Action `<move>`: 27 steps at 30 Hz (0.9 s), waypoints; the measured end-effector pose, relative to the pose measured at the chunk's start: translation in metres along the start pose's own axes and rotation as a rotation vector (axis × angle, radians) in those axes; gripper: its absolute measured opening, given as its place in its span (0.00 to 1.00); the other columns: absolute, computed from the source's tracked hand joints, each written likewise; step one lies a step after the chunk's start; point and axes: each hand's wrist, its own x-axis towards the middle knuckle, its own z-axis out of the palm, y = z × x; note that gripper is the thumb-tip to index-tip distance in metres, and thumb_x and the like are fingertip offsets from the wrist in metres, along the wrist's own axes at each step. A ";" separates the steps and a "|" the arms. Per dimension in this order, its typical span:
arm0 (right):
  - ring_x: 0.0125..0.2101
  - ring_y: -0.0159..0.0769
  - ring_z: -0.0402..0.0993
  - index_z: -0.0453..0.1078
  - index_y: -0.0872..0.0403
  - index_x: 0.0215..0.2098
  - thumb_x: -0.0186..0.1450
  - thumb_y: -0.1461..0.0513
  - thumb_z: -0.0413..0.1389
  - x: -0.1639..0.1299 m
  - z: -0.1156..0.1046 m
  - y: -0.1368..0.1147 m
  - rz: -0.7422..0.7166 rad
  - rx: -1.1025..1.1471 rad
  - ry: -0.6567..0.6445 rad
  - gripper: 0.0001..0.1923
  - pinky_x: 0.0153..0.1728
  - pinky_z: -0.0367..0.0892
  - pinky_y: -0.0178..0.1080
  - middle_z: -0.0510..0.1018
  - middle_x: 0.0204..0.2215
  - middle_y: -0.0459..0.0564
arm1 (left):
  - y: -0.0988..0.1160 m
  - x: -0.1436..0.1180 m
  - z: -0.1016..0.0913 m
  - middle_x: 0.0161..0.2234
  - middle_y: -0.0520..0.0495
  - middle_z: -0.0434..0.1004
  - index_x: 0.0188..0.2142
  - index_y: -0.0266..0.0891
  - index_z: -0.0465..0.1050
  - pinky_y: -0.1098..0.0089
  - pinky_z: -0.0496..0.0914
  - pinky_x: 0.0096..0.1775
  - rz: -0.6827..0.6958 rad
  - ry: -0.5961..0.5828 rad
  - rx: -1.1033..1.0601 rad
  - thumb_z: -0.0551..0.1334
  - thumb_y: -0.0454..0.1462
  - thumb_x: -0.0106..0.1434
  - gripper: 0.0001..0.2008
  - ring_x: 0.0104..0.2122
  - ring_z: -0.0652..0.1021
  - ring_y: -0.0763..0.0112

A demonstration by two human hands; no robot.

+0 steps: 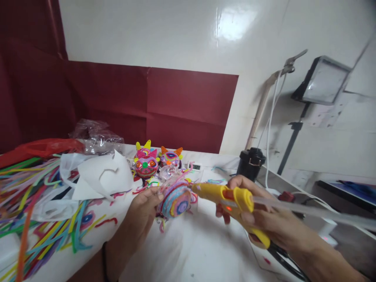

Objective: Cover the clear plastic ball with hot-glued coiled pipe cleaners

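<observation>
My left hand (pixel 143 209) grips a round ornament (pixel 176 200) by its left side. Coiled strips in purple, blue, yellow and red cover the ornament, with thin pink strips at its top and bottom. My right hand (pixel 264 217) is wrapped round a yellow glue gun (pixel 227 199) with a small orange light glowing on its side. The nozzle points left and meets or nearly meets the ornament's upper right; whether they touch I cannot tell. A long translucent glue stick (pixel 305 209) sticks out of the gun's back, and a black cord leaves the handle.
Several finished-looking animal-face ornaments (pixel 146 166) stand behind my hands, beside a small digital display (pixel 194 167). Colourful fuzzy strips (pixel 55 235) and cut white paper (pixel 101 176) cover the table's left side. A black bottle (pixel 251 162), a lamp (pixel 326 80) and white cables are on the right.
</observation>
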 end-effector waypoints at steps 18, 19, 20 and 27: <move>0.32 0.43 0.75 0.66 0.49 0.38 0.53 0.55 0.65 -0.002 0.009 -0.002 -0.006 0.145 0.156 0.18 0.38 0.69 0.43 0.77 0.31 0.50 | 0.001 -0.006 0.004 0.25 0.48 0.81 0.29 0.36 0.79 0.73 0.72 0.31 0.004 -0.033 0.056 0.70 0.34 0.49 0.06 0.26 0.78 0.70; 0.32 0.43 0.75 0.66 0.49 0.37 0.53 0.55 0.65 -0.001 0.009 -0.001 -0.011 0.159 0.162 0.18 0.38 0.69 0.43 0.77 0.30 0.50 | 0.001 -0.006 0.004 0.25 0.48 0.81 0.29 0.36 0.79 0.73 0.72 0.30 -0.003 -0.030 0.053 0.70 0.34 0.49 0.06 0.25 0.78 0.70; 0.33 0.43 0.76 0.66 0.49 0.37 0.53 0.56 0.65 -0.001 0.010 -0.001 -0.016 0.178 0.169 0.17 0.38 0.69 0.41 0.77 0.30 0.49 | 0.001 -0.006 0.004 0.25 0.48 0.81 0.29 0.36 0.79 0.74 0.72 0.30 -0.009 -0.027 0.051 0.70 0.34 0.49 0.06 0.26 0.78 0.70; 0.33 0.38 0.76 0.65 0.50 0.37 0.53 0.59 0.66 -0.002 0.016 -0.003 -0.035 0.250 0.180 0.17 0.37 0.69 0.36 0.75 0.30 0.47 | 0.001 -0.008 0.003 0.26 0.49 0.81 0.30 0.36 0.79 0.74 0.72 0.31 -0.001 -0.074 0.058 0.69 0.33 0.50 0.05 0.27 0.79 0.70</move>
